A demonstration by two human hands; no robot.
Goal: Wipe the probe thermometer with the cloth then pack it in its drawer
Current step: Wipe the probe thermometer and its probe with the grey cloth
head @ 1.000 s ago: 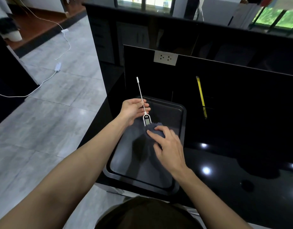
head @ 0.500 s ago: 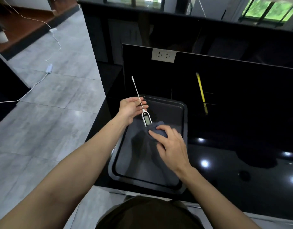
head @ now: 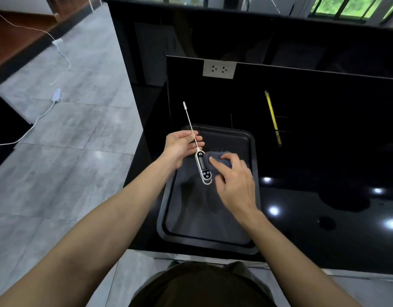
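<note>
The probe thermometer (head: 203, 166) has a white and black body with a small screen and buttons, and a long thin metal probe with a white tip pointing up and away. My left hand (head: 180, 147) pinches the probe near the body, holding it above a dark baking tray (head: 253, 151). My right hand (head: 234, 182) grips a bunched dark grey-blue cloth (head: 217, 158), which touches the right side of the thermometer body. No drawer is visible.
The tray sits at the left end of a glossy black counter (head: 324, 229). A black upstand behind it carries a white wall socket (head: 219, 68). A yellow pencil-like stick (head: 272, 116) leans against the upstand. Grey tiled floor with a white cable (head: 56, 96) lies left.
The cloth in my right hand has slid off the lower end of the thermometer body to its right side, uncovering the screen and buttons. My left hand keeps its hold on the probe.
</note>
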